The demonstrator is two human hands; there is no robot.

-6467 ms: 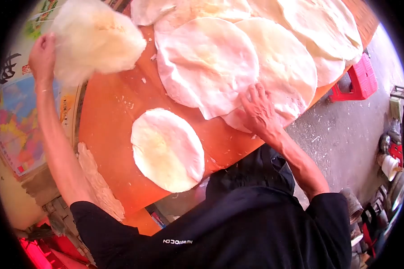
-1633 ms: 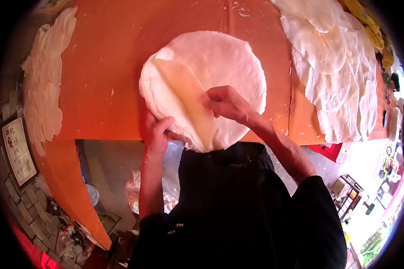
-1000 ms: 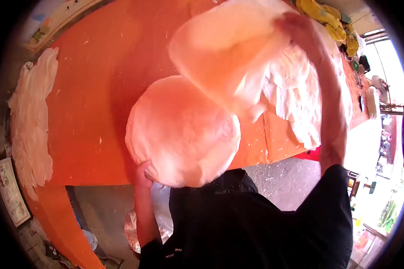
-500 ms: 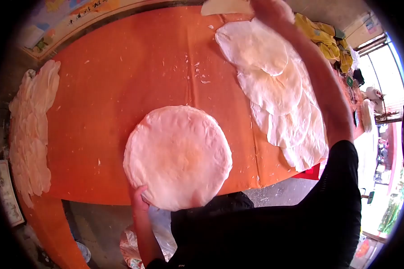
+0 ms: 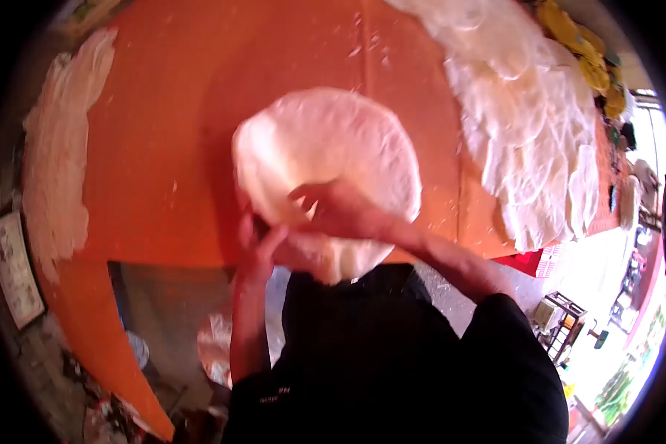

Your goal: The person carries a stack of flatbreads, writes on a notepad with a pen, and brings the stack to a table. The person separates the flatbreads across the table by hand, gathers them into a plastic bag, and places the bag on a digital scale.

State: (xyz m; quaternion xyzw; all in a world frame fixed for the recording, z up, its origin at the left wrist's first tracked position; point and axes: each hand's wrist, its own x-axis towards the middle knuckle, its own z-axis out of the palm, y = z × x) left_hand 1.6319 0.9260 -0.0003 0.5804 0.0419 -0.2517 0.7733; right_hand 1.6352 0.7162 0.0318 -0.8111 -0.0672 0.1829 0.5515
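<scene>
A round stack of thin, pale dough sheets (image 5: 355, 137) lies at the near edge of the orange-covered table, its near side hanging over the edge. My left hand (image 5: 257, 244) grips the left near rim, with the thumb on the right and the fingers partly hidden by the dough. The left side of the top sheet looks bent. Over the middle of the near half is my right hand (image 5: 337, 207), blurred, with its fingers curved and a gap between thumb and fingers. Whether it touches the sheet I cannot tell.
Overlapping dough sheets (image 5: 522, 111) cover the table's right side. Another long row of sheets (image 5: 59, 148) lies along the left end. Small dough scraps dot the orange tabletop (image 5: 163, 133). Yellow cloth (image 5: 584, 52) lies at the far right; a red crate (image 5: 529, 263) stands below the edge.
My right hand has come back from the far right sheets to the stack. My left hand still holds the near left rim. The view has shifted, and the stack looks more bent.
</scene>
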